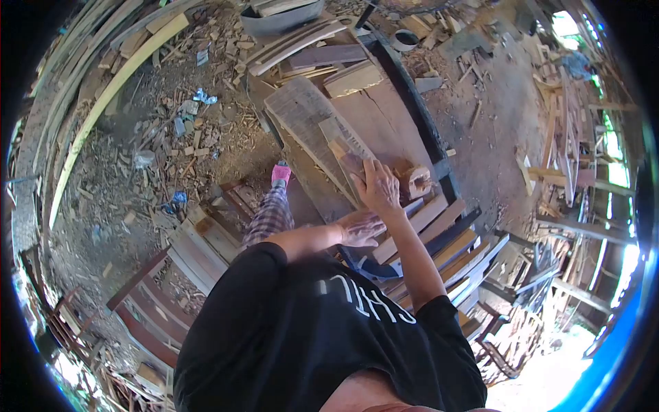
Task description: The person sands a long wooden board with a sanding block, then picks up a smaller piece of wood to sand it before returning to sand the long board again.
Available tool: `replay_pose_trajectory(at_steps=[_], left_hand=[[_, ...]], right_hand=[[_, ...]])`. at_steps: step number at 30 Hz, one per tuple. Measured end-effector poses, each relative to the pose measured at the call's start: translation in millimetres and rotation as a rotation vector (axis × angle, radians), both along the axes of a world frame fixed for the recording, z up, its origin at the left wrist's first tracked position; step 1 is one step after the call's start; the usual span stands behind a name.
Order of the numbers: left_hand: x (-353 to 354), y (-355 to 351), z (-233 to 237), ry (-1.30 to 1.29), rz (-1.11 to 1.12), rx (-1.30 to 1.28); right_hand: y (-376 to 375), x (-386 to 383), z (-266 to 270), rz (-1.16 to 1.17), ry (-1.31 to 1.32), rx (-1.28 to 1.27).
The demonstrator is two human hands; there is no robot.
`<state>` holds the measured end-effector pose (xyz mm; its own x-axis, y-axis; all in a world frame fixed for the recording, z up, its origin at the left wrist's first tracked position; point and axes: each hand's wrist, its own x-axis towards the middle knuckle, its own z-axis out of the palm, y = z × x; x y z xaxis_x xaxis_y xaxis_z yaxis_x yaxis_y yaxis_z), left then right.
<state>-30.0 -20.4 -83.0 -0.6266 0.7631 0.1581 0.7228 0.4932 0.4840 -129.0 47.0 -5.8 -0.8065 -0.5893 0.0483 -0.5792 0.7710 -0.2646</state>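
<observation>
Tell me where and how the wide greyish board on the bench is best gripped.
Probably by both long edges near the far end of the wide greyish board, coming from either side: it looks flat, that end is bare, and the narrow wooden piece and right hand are over the nearer part.

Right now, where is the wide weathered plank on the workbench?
In the head view, the wide weathered plank slants along the left side of the workbench, its near end by the right hand and a narrower board at its right edge.
</observation>
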Motion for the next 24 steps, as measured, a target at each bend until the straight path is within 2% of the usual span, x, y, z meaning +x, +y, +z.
replay_pose_trajectory(at_steps=[3, 4, 5, 6, 7, 9, 11, 13, 15, 17, 19, 20, 23, 24], left_hand=[[-3, 16, -19, -0.006, 0.008, -0.015], [-16, 7, 4, -0.316, -0.163, -0.172], [-12, 13, -20, -0.333, -0.148, -0.156], [1, 26, -56, 0.013, -0.063, -0.089], [2, 23, -56, 0.358, 0.028, -0.028], [1, 22, -38, 0.286, 0.09, 0.066], [-3, 25, -20, -0.192, 0.018, 0.046], [-6, 35, -26, -0.208, 0.047, 0.084], [-13, 47, -39, 0.436, 0.156, -0.079], [-28, 32, -15, 0.446, 0.058, -0.109], [-32, 27, -8, 0.468, -0.042, -0.209], [-34, 24, -6, 0.472, -0.045, -0.206], [-38, 16, 1, 0.801, -0.117, -0.322], [-32, 30, -14, 0.663, -0.068, -0.28]], right_hand=[[-14, -3, -4, 0.07, -0.033, 0.106], [-19, -6, -5, 0.064, -0.027, 0.098], [-25, -11, -7, 0.056, -0.022, 0.09], [-32, -18, -10, 0.072, -0.04, 0.103], [-43, -29, -14, 0.048, -0.037, 0.111], [-64, -50, -16, 0.006, -0.036, 0.117], [-85, -75, -23, -0.014, -0.051, 0.111], [-95, -93, -27, -0.042, -0.065, 0.068], [-94, -92, -27, -0.036, -0.064, 0.053], [-89, -91, -25, -0.027, -0.054, 0.047], [-76, -76, -22, 0.124, 0.171, 0.053], [-61, -68, -21, 0.165, 0.094, 0.046], [-4, -36, -11, 0.238, -0.089, 0.13], [-4, -39, -12, 0.255, -0.094, 0.141]])
